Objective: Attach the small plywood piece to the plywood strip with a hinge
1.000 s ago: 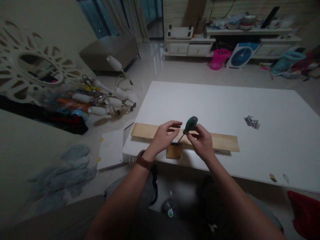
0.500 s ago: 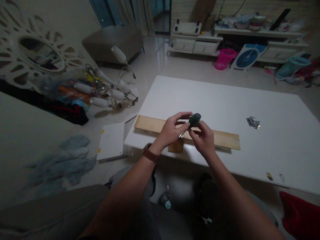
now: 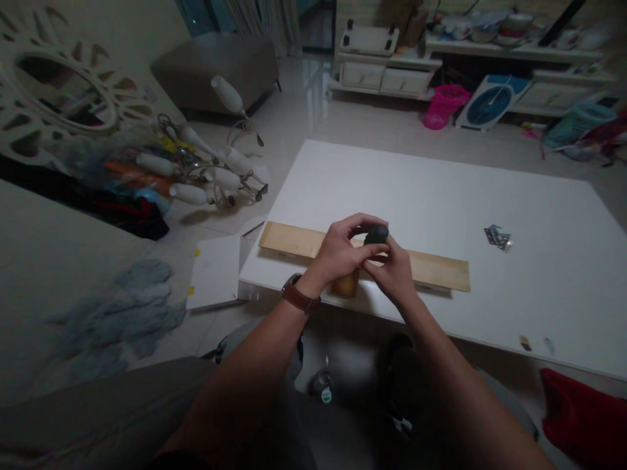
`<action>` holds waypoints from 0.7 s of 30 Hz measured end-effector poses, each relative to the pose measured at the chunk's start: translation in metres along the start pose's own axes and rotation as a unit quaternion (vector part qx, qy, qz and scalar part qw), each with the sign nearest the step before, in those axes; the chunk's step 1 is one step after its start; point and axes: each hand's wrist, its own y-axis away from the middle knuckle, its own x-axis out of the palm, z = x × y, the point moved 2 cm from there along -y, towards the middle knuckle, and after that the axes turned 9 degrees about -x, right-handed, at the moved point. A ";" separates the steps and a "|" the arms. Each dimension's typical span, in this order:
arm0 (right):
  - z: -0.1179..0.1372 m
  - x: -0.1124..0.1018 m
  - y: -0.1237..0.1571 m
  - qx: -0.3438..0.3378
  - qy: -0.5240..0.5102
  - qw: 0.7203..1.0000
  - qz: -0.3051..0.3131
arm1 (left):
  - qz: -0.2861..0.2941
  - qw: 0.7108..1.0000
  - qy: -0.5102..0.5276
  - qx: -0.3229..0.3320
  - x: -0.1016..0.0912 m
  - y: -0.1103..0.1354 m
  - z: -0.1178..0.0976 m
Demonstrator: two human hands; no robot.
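Note:
A screwdriver with a dark green and black handle (image 3: 377, 234) stands tilted above a long, pale wooden strip (image 3: 438, 269). My left hand (image 3: 343, 248) has its thumb and fingers curled round the handle. Close against it, my right hand (image 3: 393, 269) pinches low on the screwdriver, just under the handle. The shaft and tip are hidden behind my fingers. Beneath my hands, a short brown wooden piece (image 3: 345, 285) juts from the strip toward the front edge of the white panel (image 3: 386, 183).
Several small metal pieces (image 3: 498, 237) lie on the panel to the right. Near its front edge is a small dark and yellowish piece (image 3: 525, 343). A lamp with white shades (image 3: 228, 94) and a white board (image 3: 214, 271) are on the floor at left.
Both hands have drawn closer together round the screwdriver, and its handle has shifted slightly left and stands steeper. The shaft, visible before, is now covered. The view has tilted a little.

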 end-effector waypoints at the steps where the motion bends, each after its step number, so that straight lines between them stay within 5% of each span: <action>1: -0.002 0.002 0.001 0.013 0.007 1.000 0.001 | -0.014 1.000 -0.004 -0.003 0.001 0.000 0.001; 7: -0.004 0.012 0.005 0.042 0.073 0.996 -0.008 | -0.056 0.998 -0.023 -0.011 0.000 0.007 -0.004; 14: -0.005 0.009 0.005 0.000 0.095 0.996 0.001 | 0.072 0.997 0.010 -0.018 -0.005 0.008 -0.002; 21: -0.011 0.013 0.001 0.005 0.050 0.999 0.015 | 0.024 0.999 -0.010 -0.021 -0.009 -0.001 0.007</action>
